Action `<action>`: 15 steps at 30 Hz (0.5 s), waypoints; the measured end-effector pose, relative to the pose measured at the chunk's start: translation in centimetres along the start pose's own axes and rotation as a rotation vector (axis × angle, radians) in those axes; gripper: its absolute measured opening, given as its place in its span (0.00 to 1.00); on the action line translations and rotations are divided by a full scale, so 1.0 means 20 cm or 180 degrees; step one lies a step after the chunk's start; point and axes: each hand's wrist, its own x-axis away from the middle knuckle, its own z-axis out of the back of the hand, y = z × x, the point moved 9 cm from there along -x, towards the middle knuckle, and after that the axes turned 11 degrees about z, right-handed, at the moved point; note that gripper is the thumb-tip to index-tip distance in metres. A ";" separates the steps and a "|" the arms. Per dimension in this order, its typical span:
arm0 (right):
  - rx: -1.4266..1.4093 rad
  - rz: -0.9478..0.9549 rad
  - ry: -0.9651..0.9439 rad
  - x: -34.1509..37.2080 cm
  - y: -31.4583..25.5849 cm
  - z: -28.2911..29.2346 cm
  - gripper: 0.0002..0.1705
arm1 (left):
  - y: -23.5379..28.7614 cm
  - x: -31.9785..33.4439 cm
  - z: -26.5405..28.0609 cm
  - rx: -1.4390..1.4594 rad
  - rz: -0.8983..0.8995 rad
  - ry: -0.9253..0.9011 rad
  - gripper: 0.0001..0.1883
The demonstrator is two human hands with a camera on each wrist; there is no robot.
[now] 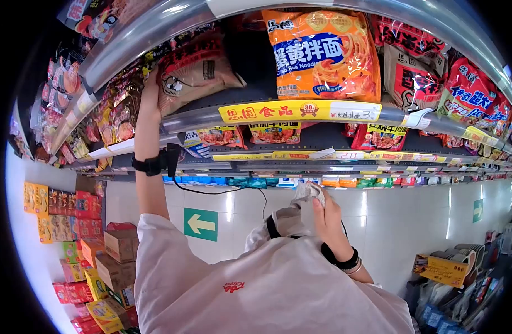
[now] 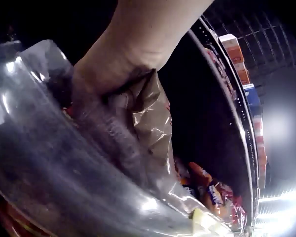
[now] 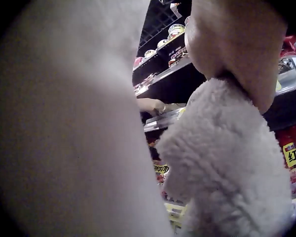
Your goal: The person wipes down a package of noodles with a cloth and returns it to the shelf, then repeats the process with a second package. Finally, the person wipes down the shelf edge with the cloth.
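My left hand [image 1: 149, 96] reaches onto the upper shelf and lies along the left side of a brown and red noodle packet [image 1: 197, 75], its fingers pointing back into the shelf. The left wrist view has that hand beside the crinkled brown wrapper, partly behind the shelf's clear front strip [image 2: 74, 163]. Low in front of the body, my right hand [image 1: 329, 219] grips a whitish fluffy cloth [image 1: 308, 192], thumb on top. Close up in the right wrist view, the cloth [image 3: 227, 158] hangs from the fingers.
An orange crab roe noodle packet [image 1: 325, 55] stands right of a dark gap on the same shelf. A yellow price strip [image 1: 300, 111] runs along its front edge. Cardboard boxes [image 1: 119, 245] are stacked at lower left. A cable [image 1: 222, 191] hangs from the left wrist.
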 end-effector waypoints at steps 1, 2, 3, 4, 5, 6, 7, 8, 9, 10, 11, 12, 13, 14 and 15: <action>0.0079 -0.0085 0.0007 0.00 0.01 0.01 0.18 | -0.02 -0.06 0.05 -0.0028 0.0091 0.0167 0.17; 0.0160 -0.0178 0.0014 0.01 0.02 0.01 0.18 | -0.04 -0.11 0.10 -0.0056 0.0189 0.0334 0.17; 0.0161 -0.0193 0.0026 0.02 0.03 0.01 0.18 | -0.05 -0.13 0.09 -0.0054 0.0180 0.0233 0.18; 0.0213 -0.0124 0.0095 0.02 0.05 0.02 0.18 | -0.04 -0.15 0.08 -0.0117 0.0200 0.0237 0.18; 0.0267 -0.0059 0.0163 0.02 0.07 0.02 0.18 | -0.04 -0.16 0.09 -0.0182 0.0210 0.0270 0.18; 0.0273 -0.0080 0.0174 0.02 0.09 0.02 0.18 | -0.04 -0.16 0.09 -0.0249 0.0215 0.0311 0.18; 0.0315 -0.0114 0.0200 0.03 0.11 0.02 0.18 | -0.03 -0.16 0.10 -0.0319 0.0211 0.0343 0.18; 0.0360 -0.0139 0.0224 0.03 0.12 0.03 0.18 | -0.03 -0.15 0.10 -0.0382 0.0207 0.0384 0.18; 0.0371 -0.0142 0.0233 0.03 0.12 0.03 0.18 | -0.02 -0.16 0.10 -0.0457 0.0213 0.0422 0.19; 0.0436 -0.0198 0.0195 0.03 0.13 0.03 0.18 | -0.01 -0.15 0.11 -0.0537 0.0215 0.0473 0.19; 0.0502 -0.0257 0.0158 0.03 0.14 0.03 0.18 | -0.01 -0.16 0.12 -0.0607 0.0226 0.0533 0.19; 0.0517 -0.0266 0.0171 0.04 0.14 0.03 0.18 | 0.00 -0.15 0.11 -0.0674 0.0229 0.0570 0.19; 0.0560 -0.0234 0.0157 0.04 0.14 0.03 0.18 | 0.00 -0.14 0.11 -0.0731 0.0215 0.0607 0.19; 0.0600 -0.0202 0.0140 0.03 0.14 0.02 0.18 | 0.00 -0.14 0.10 -0.0728 0.0224 0.0588 0.19; 0.0612 -0.0219 0.0143 0.04 0.13 0.02 0.18 | 0.01 -0.12 0.08 -0.0814 0.0149 0.0464 0.19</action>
